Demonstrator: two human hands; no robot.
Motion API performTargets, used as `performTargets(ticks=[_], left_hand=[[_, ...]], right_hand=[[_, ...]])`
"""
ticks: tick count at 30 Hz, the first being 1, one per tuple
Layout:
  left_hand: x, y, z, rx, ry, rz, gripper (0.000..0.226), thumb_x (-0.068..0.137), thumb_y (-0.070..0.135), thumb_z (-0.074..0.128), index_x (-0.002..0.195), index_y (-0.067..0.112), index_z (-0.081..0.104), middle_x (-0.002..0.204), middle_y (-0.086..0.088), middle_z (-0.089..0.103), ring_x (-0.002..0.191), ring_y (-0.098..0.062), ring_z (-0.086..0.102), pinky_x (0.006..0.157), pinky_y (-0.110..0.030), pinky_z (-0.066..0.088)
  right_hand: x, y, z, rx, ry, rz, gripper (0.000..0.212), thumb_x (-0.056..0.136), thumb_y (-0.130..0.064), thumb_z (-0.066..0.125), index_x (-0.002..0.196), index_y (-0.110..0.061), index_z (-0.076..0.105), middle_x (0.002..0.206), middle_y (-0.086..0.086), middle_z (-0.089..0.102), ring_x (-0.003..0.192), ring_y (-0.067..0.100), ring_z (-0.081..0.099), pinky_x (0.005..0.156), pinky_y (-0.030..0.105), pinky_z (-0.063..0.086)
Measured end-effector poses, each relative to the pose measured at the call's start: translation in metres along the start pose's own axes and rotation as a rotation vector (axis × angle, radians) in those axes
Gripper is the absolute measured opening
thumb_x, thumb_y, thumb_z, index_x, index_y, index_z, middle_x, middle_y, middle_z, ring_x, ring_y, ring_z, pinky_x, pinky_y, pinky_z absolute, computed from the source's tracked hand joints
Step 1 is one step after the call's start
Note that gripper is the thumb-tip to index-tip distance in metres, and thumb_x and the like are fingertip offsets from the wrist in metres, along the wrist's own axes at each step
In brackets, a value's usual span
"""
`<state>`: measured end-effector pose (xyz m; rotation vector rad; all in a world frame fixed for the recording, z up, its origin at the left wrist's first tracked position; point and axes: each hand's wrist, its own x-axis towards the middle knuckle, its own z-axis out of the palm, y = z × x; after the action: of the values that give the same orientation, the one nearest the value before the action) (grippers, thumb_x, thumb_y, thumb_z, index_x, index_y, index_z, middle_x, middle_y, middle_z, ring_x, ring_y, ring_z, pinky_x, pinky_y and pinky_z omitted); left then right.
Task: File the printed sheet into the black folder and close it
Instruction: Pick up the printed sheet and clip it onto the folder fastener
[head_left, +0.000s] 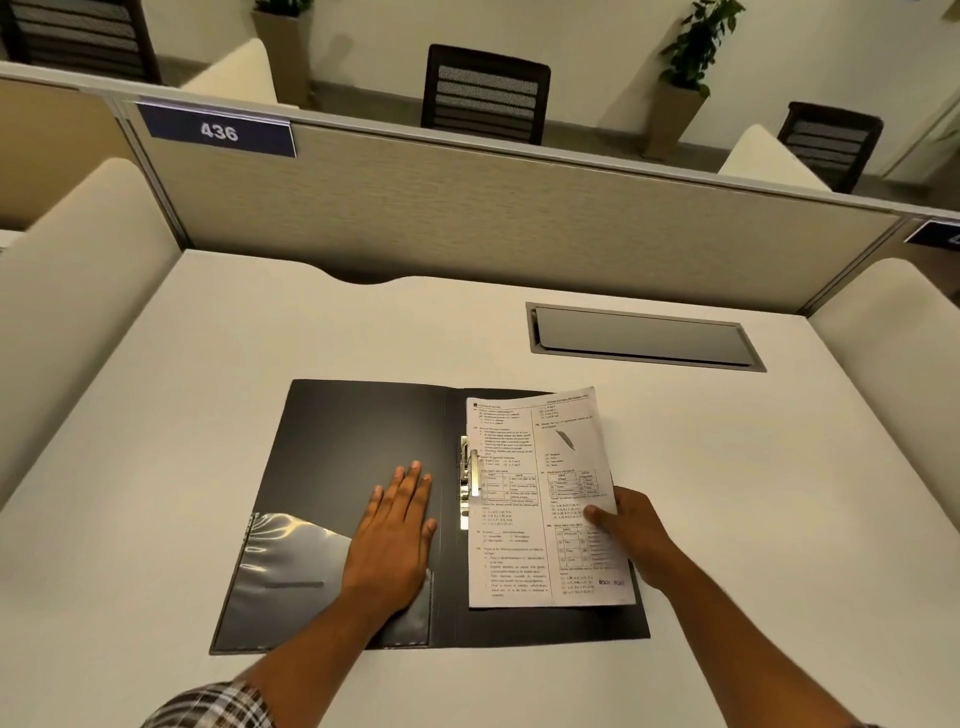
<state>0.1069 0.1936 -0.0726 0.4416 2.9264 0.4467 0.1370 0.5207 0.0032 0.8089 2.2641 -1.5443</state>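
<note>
While left hand (397, 540) lies flat on black folder (353, 447), right hand (631, 535) pinches printed sheet (540, 499).

Warm, dim indoor light falls evenly; glare streaks the clear pocket (291, 551), printed text blurs softly, and wide-angle distortion bends the partition (467, 208) edges.
</note>
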Motion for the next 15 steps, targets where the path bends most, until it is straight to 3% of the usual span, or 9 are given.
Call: performTargets(ticks=[6, 10, 15], left_hand=[[-0.0009, 0.0028, -0.0038, -0.018, 0.006, -0.007, 0.073, 0.089, 0.066, -0.013, 0.152, 0.029, -0.013, 0.161, 0.008, -0.016, 0.150, -0.016, -0.015, 0.120, -0.037, -0.009], [-0.0010, 0.0040, -0.0052, -0.008, 0.005, -0.011, 0.074, 0.087, 0.067, -0.015, 0.151, 0.030, -0.014, 0.161, 0.009, -0.018, 0.149, -0.015, -0.016, 0.120, -0.036, -0.011], [-0.0004, 0.0039, -0.0057, 0.003, 0.003, -0.014, 0.074, 0.088, 0.066, -0.014, 0.152, 0.028, -0.011, 0.162, 0.008, -0.013, 0.149, -0.016, -0.015, 0.120, -0.037, -0.009]], right_hand=[[0.0031, -0.0081, -0.0002, -0.066, 0.017, 0.008, 0.028, 0.097, -0.029, 0.067, 0.121, -0.015, 0.064, 0.117, 0.007, 0.075, 0.097, 0.030, 0.075, 0.092, 0.054, 0.059], [0.0064, -0.0108, 0.0026, -0.281, 0.065, -0.010, 0.046, 0.094, -0.048, 0.065, 0.127, -0.017, 0.056, 0.124, 0.001, 0.066, 0.100, 0.025, 0.069, 0.086, 0.039, 0.057], [0.0074, -0.0045, 0.0041, -0.508, 0.136, -0.112, 0.056, 0.092, -0.058, 0.061, 0.131, -0.017, 0.061, 0.128, 0.005, 0.069, 0.100, 0.029, 0.072, 0.086, 0.040, 0.061]])
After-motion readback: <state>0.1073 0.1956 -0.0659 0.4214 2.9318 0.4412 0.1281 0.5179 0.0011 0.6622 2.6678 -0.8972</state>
